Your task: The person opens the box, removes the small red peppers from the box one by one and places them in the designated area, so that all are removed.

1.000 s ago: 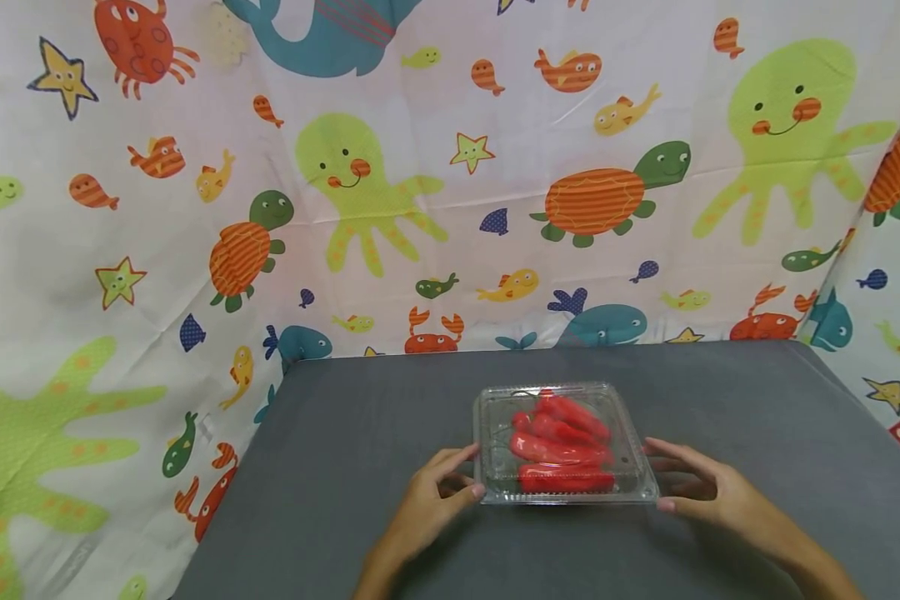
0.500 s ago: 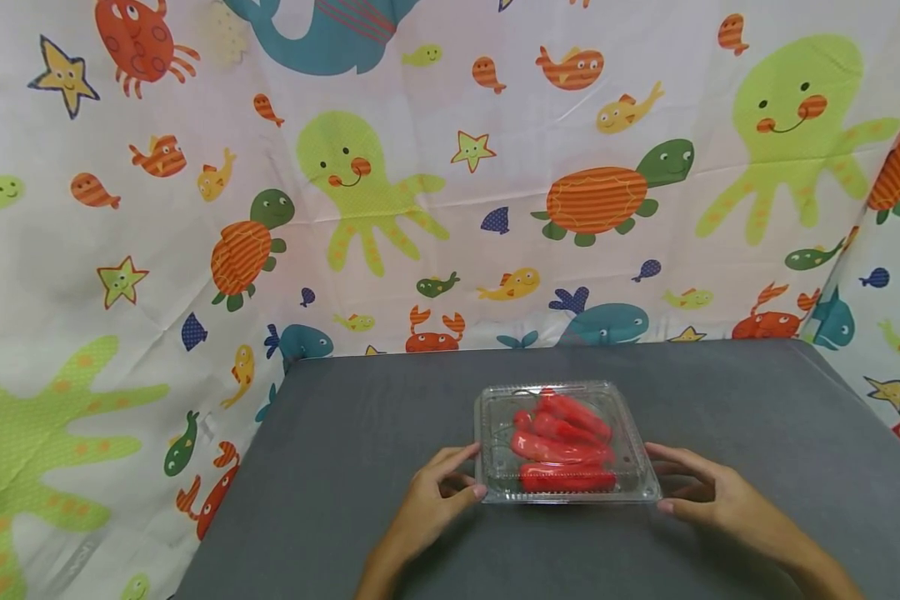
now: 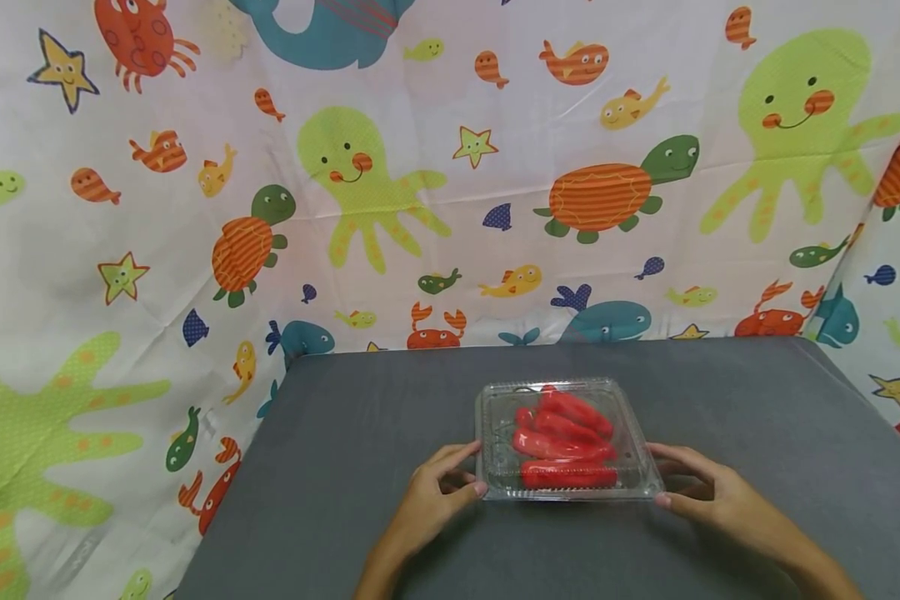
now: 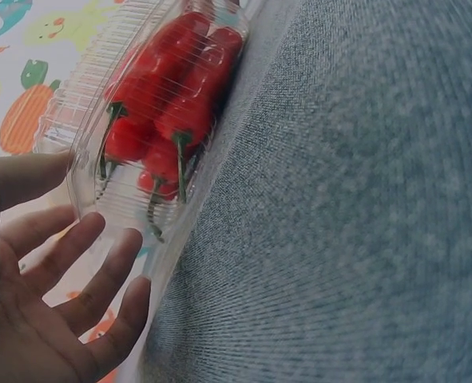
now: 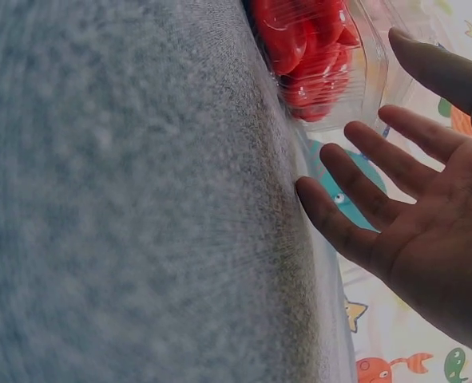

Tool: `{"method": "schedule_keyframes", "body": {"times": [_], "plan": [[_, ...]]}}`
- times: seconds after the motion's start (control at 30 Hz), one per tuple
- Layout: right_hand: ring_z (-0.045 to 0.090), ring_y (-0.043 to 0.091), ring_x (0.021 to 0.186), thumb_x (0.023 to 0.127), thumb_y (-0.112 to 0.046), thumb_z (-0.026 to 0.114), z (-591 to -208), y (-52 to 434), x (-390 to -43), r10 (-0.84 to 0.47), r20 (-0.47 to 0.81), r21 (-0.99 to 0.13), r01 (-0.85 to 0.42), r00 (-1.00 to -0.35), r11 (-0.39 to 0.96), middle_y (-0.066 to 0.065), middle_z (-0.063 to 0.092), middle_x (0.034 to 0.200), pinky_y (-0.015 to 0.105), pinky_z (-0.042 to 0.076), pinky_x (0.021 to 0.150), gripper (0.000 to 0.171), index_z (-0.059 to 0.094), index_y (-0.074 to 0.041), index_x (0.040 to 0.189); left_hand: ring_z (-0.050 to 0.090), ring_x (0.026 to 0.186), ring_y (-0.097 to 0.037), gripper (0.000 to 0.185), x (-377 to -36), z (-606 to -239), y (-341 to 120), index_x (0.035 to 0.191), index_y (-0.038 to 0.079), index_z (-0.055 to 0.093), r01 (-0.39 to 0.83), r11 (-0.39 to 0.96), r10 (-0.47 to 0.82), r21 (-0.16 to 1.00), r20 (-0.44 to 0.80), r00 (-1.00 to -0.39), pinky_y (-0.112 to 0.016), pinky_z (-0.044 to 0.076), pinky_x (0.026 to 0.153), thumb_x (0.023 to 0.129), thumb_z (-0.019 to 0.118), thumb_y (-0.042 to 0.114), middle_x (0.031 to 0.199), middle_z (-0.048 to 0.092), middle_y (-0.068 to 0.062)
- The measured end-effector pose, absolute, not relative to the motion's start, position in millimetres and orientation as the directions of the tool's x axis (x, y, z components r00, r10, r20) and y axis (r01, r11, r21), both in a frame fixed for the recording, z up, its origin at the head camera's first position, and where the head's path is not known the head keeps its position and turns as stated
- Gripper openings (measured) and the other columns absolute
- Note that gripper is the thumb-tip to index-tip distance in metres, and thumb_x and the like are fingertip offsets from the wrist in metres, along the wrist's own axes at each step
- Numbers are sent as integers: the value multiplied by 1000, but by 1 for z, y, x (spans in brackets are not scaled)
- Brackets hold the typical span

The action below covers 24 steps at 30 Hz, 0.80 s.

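**A:** Where do the hands stand against the box?

**B:** The left hand (image 3: 435, 492) sits at the left edge of the clear plastic clamshell (image 3: 566, 442), fingers loosely spread and relaxed, holding nothing. Thumb and forefinger reach toward the box's near left corner; whether they touch the rim cannot be told from the head view. The left wrist view shows the fingers (image 4: 100, 271) just beside the box wall, palm open.

**A:** And the other side?

**B:** The right hand (image 3: 708, 492) mirrors it at the right edge, fingers extended and also empty, fingertips just beside the near right corner. So the box lies between the two hands, each about equally near.

**A:** What is inside, and how does it lie?

**B:** Red chili peppers (image 3: 566, 437), their long axes running roughly left to right across the lidded box, green stems toward the left hand. The clamshell rests flat on the grey counter (image 3: 345, 467), near its front edge, with a sea-creature curtain (image 3: 360, 183) hanging behind.
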State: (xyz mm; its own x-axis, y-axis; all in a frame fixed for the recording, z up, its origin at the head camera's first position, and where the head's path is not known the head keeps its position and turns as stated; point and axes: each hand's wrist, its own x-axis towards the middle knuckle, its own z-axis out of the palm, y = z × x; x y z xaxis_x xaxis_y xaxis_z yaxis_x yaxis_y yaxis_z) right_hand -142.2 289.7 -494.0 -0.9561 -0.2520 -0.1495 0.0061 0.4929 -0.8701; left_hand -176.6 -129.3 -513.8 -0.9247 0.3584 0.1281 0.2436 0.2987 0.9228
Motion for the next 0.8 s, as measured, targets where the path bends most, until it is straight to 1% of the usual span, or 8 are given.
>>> {"method": "schedule_keyframes", "body": {"times": [0.13, 0.2, 0.27, 0.37, 0.47, 0.53, 0.63, 0.8], "plan": [[57, 40, 129, 102, -32, 71, -494, 289, -142, -244, -112, -856, -31, -963, 516, 22, 51, 153, 31, 58, 86, 62, 49, -11, 157, 71, 109, -21, 57, -177, -514, -129, 151, 27, 61, 253, 309, 364, 917, 132, -922, -28, 57, 85, 97, 79, 29, 143, 62, 3], [57, 37, 129, 103, -32, 70, -494, 289, -142, -240, -93, -851, -48, -966, 524, 20, 51, 153, 26, 57, 84, 59, 52, -13, 155, 71, 109, -21, 58, -176, -513, -128, 152, 25, 60, 250, 319, 365, 914, 125, -923, -28, 57, 85, 97, 79, 29, 143, 62, 2], [58, 30, 127, 103, -32, 71, -494, 289, -141, -233, -75, -846, -61, -970, 529, 18, 52, 153, 25, 57, 84, 56, 55, -15, 153, 70, 108, -21, 60, -175, -512, -127, 152, 25, 59, 242, 338, 359, 910, 113, -926, -28, 57, 85, 97, 80, 30, 143, 61, 3], [59, 11, 122, 102, -29, 73, -494, 289, -140, -233, -34, -846, -96, -972, 524, 14, 52, 152, 24, 57, 84, 51, 60, -17, 149, 68, 107, -18, 65, -173, -509, -124, 153, 24, 59, 252, 378, 346, 891, 117, -931, -29, 57, 84, 93, 83, 36, 141, 61, 4], [54, -7, 116, 101, -28, 73, -493, 288, -139, -236, -8, -845, -120, -972, 521, 13, 52, 153, 24, 58, 84, 48, 63, -18, 147, 68, 105, -15, 75, -170, -508, -120, 152, 21, 59, 288, 452, 325, 844, 144, -935, -29, 55, 83, 88, 86, 46, 138, 62, 5], [51, -12, 115, 101, -30, 74, -493, 287, -139, -230, -5, -845, -119, -973, 521, 13, 51, 153, 24, 58, 84, 47, 64, -18, 146, 67, 105, -13, 81, -168, -507, -118, 152, 19, 59, 305, 508, 310, 806, 159, -937, -28, 53, 81, 85, 87, 53, 137, 63, 6], [47, -14, 116, 101, -30, 74, -493, 287, -138, -222, -1, -847, -117, -975, 518, 13, 49, 155, 25, 58, 83, 46, 65, -16, 144, 67, 106, -10, 88, -165, -507, -113, 153, 19, 58, 306, 591, 285, 747, 162, -945, -29, 50, 80, 82, 86, 61, 135, 62, 6], [40, -18, 121, 100, -30, 75, -494, 287, -138, -212, 19, -833, -132, -977, 537, 9, 49, 157, 23, 56, 86, 40, 71, -17, 138, 65, 108, -12, 91, -163, -508, -104, 152, 18, 56, 283, 645, 244, 709, 159, -957, -33, 47, 79, 79, 85, 65, 128, 60, 6]]}}
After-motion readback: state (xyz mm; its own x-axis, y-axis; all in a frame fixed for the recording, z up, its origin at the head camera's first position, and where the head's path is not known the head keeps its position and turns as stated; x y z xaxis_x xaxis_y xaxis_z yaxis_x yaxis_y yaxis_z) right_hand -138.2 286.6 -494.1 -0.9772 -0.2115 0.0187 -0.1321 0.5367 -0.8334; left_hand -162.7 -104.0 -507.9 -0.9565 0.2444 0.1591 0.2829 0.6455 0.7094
